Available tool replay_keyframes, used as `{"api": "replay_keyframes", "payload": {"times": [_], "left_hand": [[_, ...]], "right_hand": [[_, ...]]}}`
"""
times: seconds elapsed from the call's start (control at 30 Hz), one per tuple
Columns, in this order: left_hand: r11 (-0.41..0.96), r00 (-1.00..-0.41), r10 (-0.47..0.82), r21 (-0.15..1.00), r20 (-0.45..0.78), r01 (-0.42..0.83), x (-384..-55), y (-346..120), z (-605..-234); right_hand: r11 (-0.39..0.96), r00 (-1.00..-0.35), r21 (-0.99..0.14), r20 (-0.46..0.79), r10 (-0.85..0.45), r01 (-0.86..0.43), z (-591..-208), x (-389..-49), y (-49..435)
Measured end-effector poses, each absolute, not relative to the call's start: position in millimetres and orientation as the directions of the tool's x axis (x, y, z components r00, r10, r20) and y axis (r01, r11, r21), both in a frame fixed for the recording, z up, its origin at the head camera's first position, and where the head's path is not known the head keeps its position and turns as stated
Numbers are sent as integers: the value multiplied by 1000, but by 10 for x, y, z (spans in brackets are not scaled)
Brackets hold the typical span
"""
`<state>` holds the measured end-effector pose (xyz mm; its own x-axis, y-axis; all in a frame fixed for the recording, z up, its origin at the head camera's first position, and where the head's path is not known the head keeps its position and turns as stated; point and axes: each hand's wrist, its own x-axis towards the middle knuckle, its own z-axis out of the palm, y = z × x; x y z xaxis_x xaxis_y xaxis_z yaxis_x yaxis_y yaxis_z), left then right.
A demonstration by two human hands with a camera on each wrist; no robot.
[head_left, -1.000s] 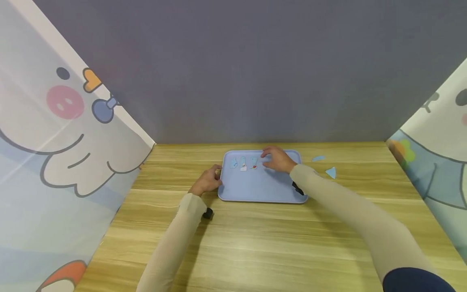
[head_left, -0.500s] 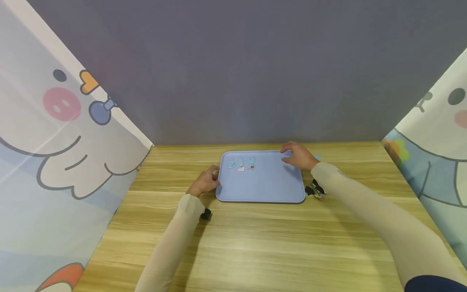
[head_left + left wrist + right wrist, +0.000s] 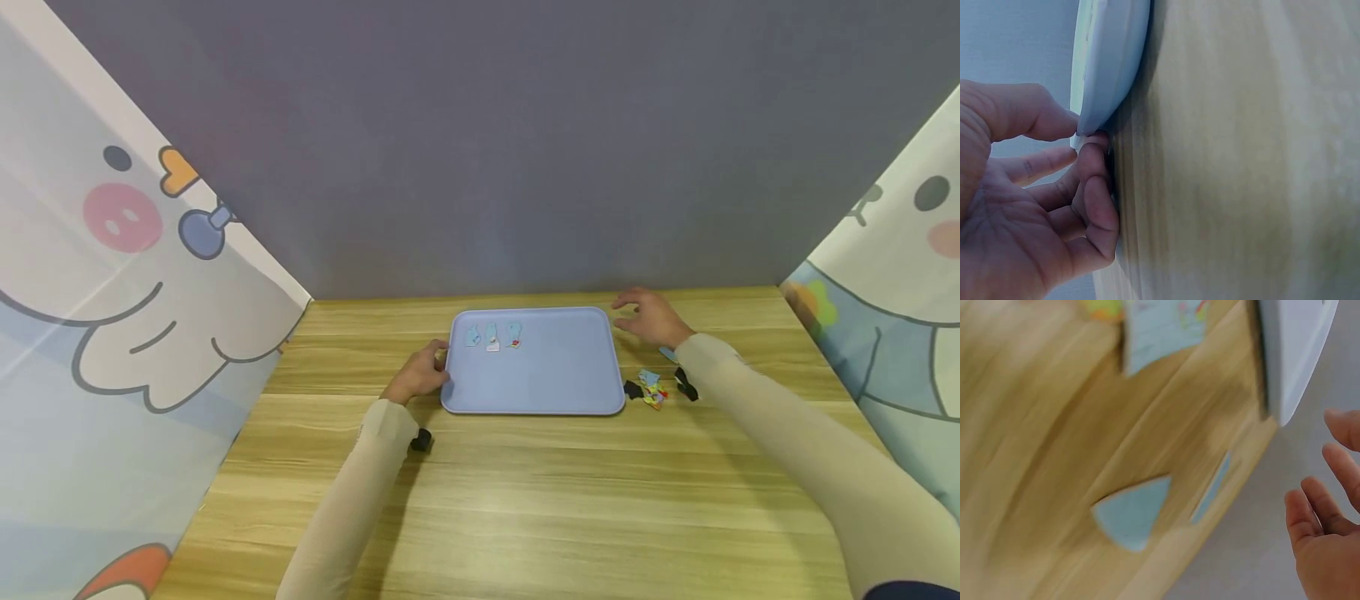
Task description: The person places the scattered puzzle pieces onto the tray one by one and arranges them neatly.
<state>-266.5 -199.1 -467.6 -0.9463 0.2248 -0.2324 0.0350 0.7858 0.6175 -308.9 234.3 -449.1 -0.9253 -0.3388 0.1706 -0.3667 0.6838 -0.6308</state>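
Observation:
A light blue tray [image 3: 540, 371] lies on the wooden table with three small printed puzzle-like pieces [image 3: 492, 337] in a row near its far left corner. My left hand [image 3: 417, 375] grips the tray's left edge; in the left wrist view the thumb [image 3: 1035, 115] is on the rim and curled fingers [image 3: 1097, 203] sit beneath it. Off the tray's far right corner, my right hand [image 3: 651, 319] hovers with loosely bent fingers and nothing in them. Below it in the right wrist view lie a light blue fan-shaped piece [image 3: 1132, 515] and a thin blue piece [image 3: 1211, 487].
Several colourful flat pieces [image 3: 652, 389] lie in a cluster right of the tray, beside a small black item [image 3: 633, 389]. A grey panel [image 3: 525, 167] rises behind the table [image 3: 540, 500]. Cartoon-printed panels [image 3: 112, 275] stand on both sides.
My right hand has moved right, from over the tray to beyond its far right corner, uncovering the colourful cluster. My left hand stays at the tray's left edge; the three pieces keep their places.

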Motion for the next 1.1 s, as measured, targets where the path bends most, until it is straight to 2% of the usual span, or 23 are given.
{"api": "replay_keyframes", "payload": {"times": [0.23, 0.43, 0.83, 1.1], "left_hand": [[784, -946, 223, 621, -236, 29, -2654, -2001, -4662], [784, -946, 221, 620, -237, 28, -2640, -2000, -4644], [783, -945, 221, 622, -242, 23, -2648, -1976, -4660], [790, -946, 218, 612, -241, 27, -2662, -1979, -4672]], "right_hand": [[710, -937, -617, 159, -310, -339, -4542, -3037, 2536], [743, -969, -624, 113, -220, -242, -4603, -3007, 2591], [840, -993, -534, 113, -41, -95, -4688, -3004, 2497], [856, -995, -512, 96, -15, -62, -4669, -3002, 2411]]}}
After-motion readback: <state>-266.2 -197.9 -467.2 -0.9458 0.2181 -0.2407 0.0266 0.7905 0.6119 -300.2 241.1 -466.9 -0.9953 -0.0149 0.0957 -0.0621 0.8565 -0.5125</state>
